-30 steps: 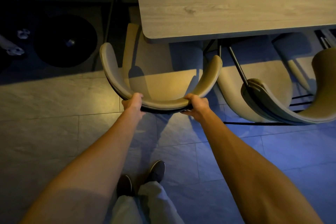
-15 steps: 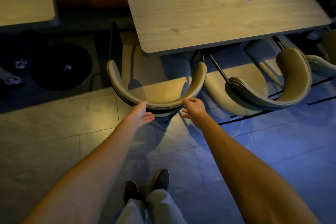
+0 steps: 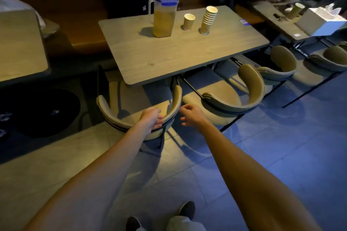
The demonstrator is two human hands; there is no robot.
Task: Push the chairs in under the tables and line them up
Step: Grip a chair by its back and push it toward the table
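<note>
Grip gone: the left hand rests slack-fingered against the chair back, and the right hand hangs loose and empty just beside it. Beyond the fingertips the chair now sits under the table; the neighbouring chair probably comes next.

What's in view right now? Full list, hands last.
middle table: one, grey wood, centre
pitcher: one, clear, blue lid, yellowish liquid, on middle table
paper cup: one, tan, right of pitcher
cup stack: one, tan, right of paper cup
chairs: four, beige, row along the tables' near side
left table: one, grey wood, left edge
right table: one, grey wood, far right
white box: one, on right table
round base: one, black, floor left
shoes: two, dark, bottom
left hand: open, at leftmost chair's back
right hand: loose, empty, between two chairs
</note>
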